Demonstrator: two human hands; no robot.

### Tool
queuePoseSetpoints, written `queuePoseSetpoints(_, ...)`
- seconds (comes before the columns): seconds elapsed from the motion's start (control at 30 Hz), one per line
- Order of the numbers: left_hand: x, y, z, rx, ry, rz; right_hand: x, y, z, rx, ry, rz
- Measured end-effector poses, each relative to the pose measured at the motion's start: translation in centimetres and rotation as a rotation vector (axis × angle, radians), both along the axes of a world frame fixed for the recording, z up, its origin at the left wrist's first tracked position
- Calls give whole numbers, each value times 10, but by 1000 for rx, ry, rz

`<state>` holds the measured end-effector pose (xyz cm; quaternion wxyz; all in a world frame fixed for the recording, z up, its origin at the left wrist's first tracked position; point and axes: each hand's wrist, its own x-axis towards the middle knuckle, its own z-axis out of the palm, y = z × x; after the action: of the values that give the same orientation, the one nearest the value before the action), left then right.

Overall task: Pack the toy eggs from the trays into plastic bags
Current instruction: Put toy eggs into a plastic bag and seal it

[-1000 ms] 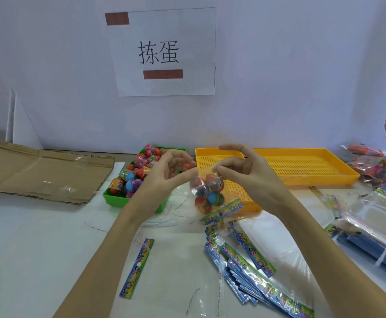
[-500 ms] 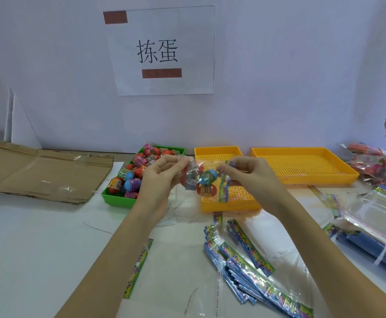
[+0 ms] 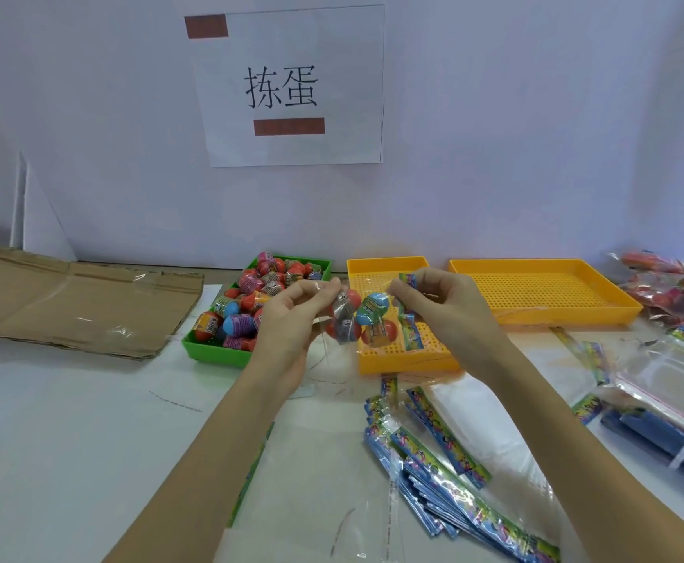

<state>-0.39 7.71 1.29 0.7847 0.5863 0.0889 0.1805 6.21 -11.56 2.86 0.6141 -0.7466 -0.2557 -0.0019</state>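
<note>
A clear plastic bag [image 3: 362,321] holding several toy eggs hangs in the air between my hands, in front of a small orange tray [image 3: 397,361]. My left hand [image 3: 291,319] pinches the bag's left end. My right hand [image 3: 450,312] pinches its right end, where the colourful printed header strip sits. A green tray [image 3: 214,351] to the left is piled with several red, blue and purple toy eggs [image 3: 250,298].
A larger orange tray [image 3: 543,314] stands at the right. Unused bags with blue printed headers [image 3: 433,461] fan across the table near me. More bag stacks [image 3: 665,392] and filled bags [image 3: 665,286] lie at the far right. Flattened cardboard [image 3: 68,302] lies left.
The bag of eggs has turned from hanging upright to lying sideways between my hands. My hands have moved apart along it and lowered slightly.
</note>
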Motion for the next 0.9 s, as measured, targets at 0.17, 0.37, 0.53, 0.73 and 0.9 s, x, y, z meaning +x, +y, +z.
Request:
queuePoseSetpoints(0.17,1,-8,-3,-101,-16,82,-4,9,-4,7,-17,-16)
queuePoseSetpoints(0.37,3,2,-5,-213,-48,82,-1,5,-4,-42,-115,-21)
queuePoseSetpoints(0.53,7,1,-2,110,88,-107,7,-5,0,17,-92,-12)
queuePoseSetpoints(0.73,-2,-3,-8,506,-25,-168,3,3,-4,73,86,11)
queuePoseSetpoints(0.9,1,-2,-8,503,-63,31,7,5,-10,96,251,18)
